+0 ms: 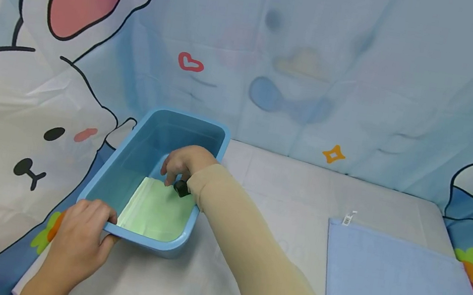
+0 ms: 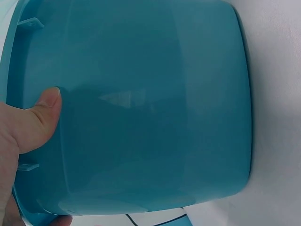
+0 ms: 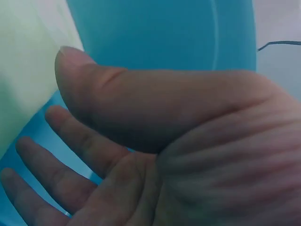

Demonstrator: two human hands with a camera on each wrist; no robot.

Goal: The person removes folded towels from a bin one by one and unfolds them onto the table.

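Observation:
A blue plastic bin (image 1: pixel 149 242) stands on the white-covered table. My left hand (image 1: pixel 84 229) grips its near rim at the left corner, with the thumb (image 2: pixel 44 115) against the outer wall. Inside the bin, on the floor at the near end, lies a flat pale green item (image 1: pixel 157 215) with a whitish strip along one edge; its kind is unclear. Reaching in over the right wall, my right hand (image 1: pixel 185 163) hovers by the green item's far edge. In the right wrist view its fingers (image 3: pixel 59 176) are loosely extended, the thumb is apart from them, and nothing is held.
To the right, a light blue cloth (image 1: pixel 394 288) with a small white tag (image 1: pixel 348 218) lies flat on the table (image 1: pixel 263 213). A printed curtain (image 1: pixel 321 68) hangs behind the table and along the bin's left side.

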